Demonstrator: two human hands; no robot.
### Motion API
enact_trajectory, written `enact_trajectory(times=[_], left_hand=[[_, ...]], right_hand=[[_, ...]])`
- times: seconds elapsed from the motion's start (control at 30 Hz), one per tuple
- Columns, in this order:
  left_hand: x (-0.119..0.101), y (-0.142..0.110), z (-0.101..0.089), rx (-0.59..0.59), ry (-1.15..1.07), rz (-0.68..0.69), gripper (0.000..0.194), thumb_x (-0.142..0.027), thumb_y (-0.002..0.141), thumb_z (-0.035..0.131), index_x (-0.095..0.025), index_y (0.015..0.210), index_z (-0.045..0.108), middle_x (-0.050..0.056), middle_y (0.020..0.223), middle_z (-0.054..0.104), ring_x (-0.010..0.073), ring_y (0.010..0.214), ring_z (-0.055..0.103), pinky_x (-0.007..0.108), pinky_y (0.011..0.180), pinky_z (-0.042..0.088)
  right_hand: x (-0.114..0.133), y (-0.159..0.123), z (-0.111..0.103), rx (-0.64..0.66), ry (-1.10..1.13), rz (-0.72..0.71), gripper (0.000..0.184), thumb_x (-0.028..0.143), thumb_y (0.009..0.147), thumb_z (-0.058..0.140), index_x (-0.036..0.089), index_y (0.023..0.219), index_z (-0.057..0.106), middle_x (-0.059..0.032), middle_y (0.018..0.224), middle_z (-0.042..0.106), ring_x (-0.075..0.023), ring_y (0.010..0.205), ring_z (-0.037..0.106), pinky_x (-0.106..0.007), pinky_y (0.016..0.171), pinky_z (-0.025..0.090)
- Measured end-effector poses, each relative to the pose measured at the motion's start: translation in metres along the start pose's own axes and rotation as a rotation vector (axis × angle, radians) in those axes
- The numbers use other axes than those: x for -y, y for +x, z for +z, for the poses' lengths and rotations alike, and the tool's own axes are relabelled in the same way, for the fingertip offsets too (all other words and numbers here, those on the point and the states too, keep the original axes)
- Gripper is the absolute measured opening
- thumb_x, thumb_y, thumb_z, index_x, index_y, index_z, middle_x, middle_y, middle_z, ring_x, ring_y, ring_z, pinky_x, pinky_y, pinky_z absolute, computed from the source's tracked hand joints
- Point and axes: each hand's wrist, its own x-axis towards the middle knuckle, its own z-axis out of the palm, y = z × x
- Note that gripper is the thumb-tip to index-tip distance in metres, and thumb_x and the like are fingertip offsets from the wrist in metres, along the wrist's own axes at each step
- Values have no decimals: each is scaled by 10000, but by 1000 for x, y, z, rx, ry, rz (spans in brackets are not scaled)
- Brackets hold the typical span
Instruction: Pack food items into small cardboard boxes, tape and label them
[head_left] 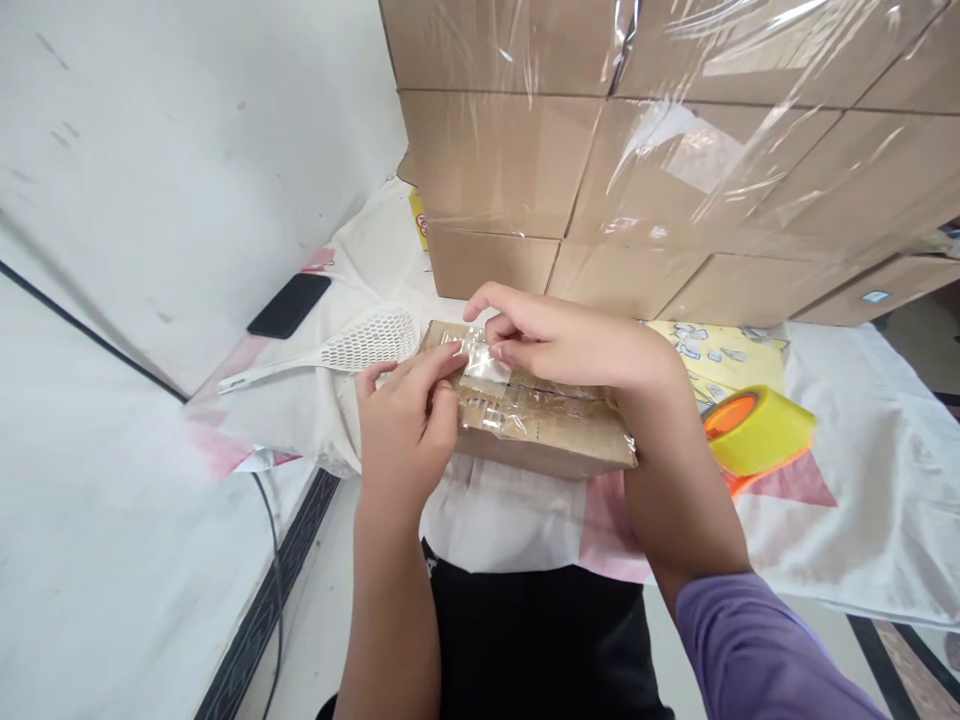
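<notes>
A small brown cardboard box (551,455) lies on the cloth-covered table, with clear, wrinkled tape (517,422) across its top. On the top, near the left end, is a shiny whitish patch (486,368) under or within clear plastic. My left hand (409,415) rests over the box's left end, fingers stretched out, the index fingertip touching the patch's left edge. From the right, my right hand (529,332) reaches over the box. Its index finger is bent and raised, while the thumb and other fingers curl together at the patch's right edge; whether they pinch any film is hidden.
Cartons (502,165) wrapped in clear film stand stacked behind the box. A white mesh scoop (371,340) and a black phone (289,305) lie to the left, beside the wall. On the right is a yellow tape roll (776,430) with orange parts.
</notes>
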Motion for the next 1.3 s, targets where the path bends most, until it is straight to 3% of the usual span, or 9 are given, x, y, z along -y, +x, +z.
enact_trajectory(times=[0.13, 0.23, 0.4, 0.57, 0.77, 0.97, 1.17, 1.3], left_hand=[[2, -3, 2, -27, 13, 66, 368, -134, 941, 411, -274, 1149, 681, -17, 1162, 782, 201, 1145, 700, 463, 1122, 297], [4, -6, 3, -61, 26, 166, 297, -134, 922, 451, -270, 1001, 703, -18, 1088, 787, 222, 1120, 700, 484, 1131, 282], [6, -9, 6, -151, 136, 325, 170, -207, 869, 607, -286, 876, 758, 35, 961, 705, 250, 957, 617, 505, 978, 335], [8, -9, 9, -161, 178, 351, 156, -223, 866, 625, -283, 872, 768, 48, 905, 647, 245, 904, 562, 494, 911, 329], [8, -10, 10, -154, 188, 340, 146, -239, 876, 601, -277, 816, 729, 23, 867, 690, 237, 899, 592, 496, 928, 325], [7, -9, 13, -178, 165, 347, 178, -235, 885, 579, -260, 740, 678, 3, 842, 714, 228, 871, 619, 489, 919, 322], [1, -9, 7, -41, 138, 307, 176, -188, 932, 530, -274, 850, 660, -51, 1028, 796, 250, 1061, 680, 519, 1037, 274], [7, -9, 4, 34, 163, 311, 312, -158, 950, 452, -305, 1094, 686, -11, 1145, 784, 281, 1236, 646, 536, 1098, 239]], right_hand=[[0, 0, 3, 16, -23, 11, 293, 153, 924, 490, 252, 1196, 534, 24, 823, 659, -162, 713, 527, -278, 649, 332], [-1, 2, 6, 8, -72, 15, 268, 139, 916, 489, 237, 1156, 558, 9, 843, 665, -166, 724, 528, -282, 650, 323], [2, 3, 6, 14, -95, 21, 243, 115, 889, 514, 224, 1102, 556, 10, 787, 628, -163, 706, 509, -283, 630, 301], [3, 3, 6, 18, -132, 16, 220, 113, 860, 561, 217, 1054, 569, 6, 790, 627, -160, 704, 524, -285, 625, 288], [4, -1, 12, -50, -170, -9, 361, 91, 831, 563, 226, 1166, 552, -13, 851, 649, -187, 762, 536, -289, 644, 287], [-5, 2, 13, -166, -250, 8, 341, 86, 848, 519, 227, 1158, 530, -14, 826, 603, -176, 677, 458, -301, 622, 267], [-12, 2, 8, -178, -259, 35, 251, 122, 860, 532, 226, 1089, 533, -17, 847, 588, -164, 661, 445, -296, 605, 267], [-5, 0, 10, -175, -295, 45, 193, 130, 885, 516, 215, 1058, 536, -36, 894, 601, -167, 701, 475, -294, 616, 288]])
